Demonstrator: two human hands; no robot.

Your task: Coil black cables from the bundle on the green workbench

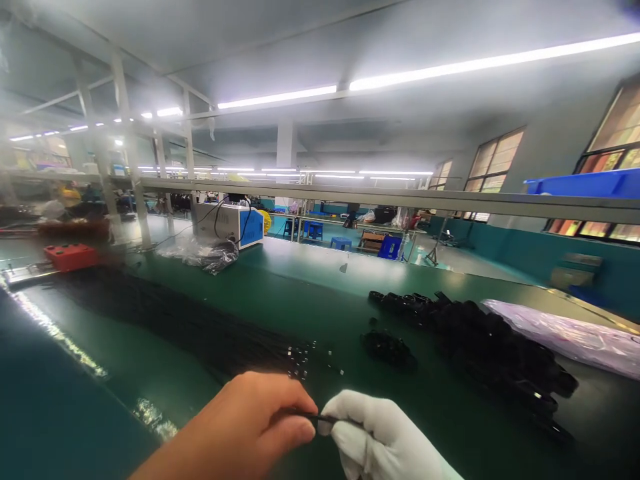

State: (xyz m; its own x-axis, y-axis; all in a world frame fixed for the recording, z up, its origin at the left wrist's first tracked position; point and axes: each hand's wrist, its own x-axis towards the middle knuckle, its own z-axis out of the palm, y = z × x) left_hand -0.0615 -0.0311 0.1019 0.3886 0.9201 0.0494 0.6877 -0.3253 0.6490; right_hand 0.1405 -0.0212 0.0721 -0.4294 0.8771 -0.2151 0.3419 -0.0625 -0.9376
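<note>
Low in the middle of the head view, a thin black cable [315, 417] runs between my two hands. My bare left hand [265, 417] pinches it between thumb and forefinger. My right hand [373, 430], in a white glove, pinches the same cable just to the right, its fingertips almost touching the left ones. The cable's ends are hidden in my fingers. Beyond my left hand, a long bundle of black cables [200, 320] lies on the green table [310, 303], with small light-coloured tips at its near end.
Coiled black cables form a small pile [387, 348] and a large heap [490, 340] on the right. Behind the heap lies a pinkish plastic bag [565, 333]. A blue and white machine [233, 223], a clear bag [205, 253] and a red box [73, 257] stand farther left. A shelf rail [360, 193] crosses above.
</note>
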